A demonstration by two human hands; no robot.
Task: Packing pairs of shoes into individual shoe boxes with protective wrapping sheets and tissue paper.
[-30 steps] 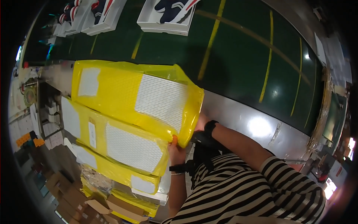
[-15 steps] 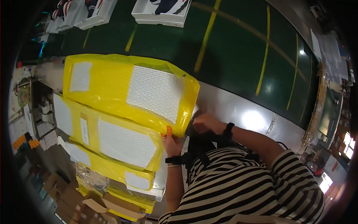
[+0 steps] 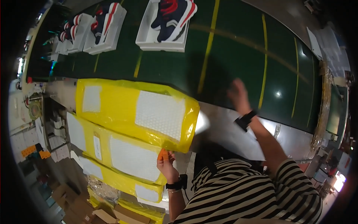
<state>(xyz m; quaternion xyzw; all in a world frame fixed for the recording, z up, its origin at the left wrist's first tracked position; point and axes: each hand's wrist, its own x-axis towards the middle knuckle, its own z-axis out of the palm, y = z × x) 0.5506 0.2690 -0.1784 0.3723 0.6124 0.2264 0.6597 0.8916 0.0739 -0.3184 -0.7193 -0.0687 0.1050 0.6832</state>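
Note:
The top yellow plastic bag (image 3: pixel 117 102), with white textured panels, lies across the near side of the conveyor. More yellow bags (image 3: pixel 105 143) of the same kind overlap below it. At the top bag's lower right corner, my left hand (image 3: pixel 167 167) pinches its edge, with orange covers on the fingertips. My right hand (image 3: pixel 238 97) is raised over the near edge of the green conveyor belt (image 3: pixel 238 56). Its fingers are stretched out, somewhat blurred, and nothing shows in them.
On the belt stand white open boxes (image 3: pixel 164 45) with navy, red and white sneakers (image 3: pixel 174 18), several of them at far left. A metal ledge (image 3: pixel 220 114) borders the belt. Brown cardboard boxes (image 3: pixel 74 209) lie at lower left, beside the bag stack.
My right hand has moved from beside the bag's corner up and right to the belt. The view has shifted, showing more of the shoe boxes. My left hand stays at the bag's corner.

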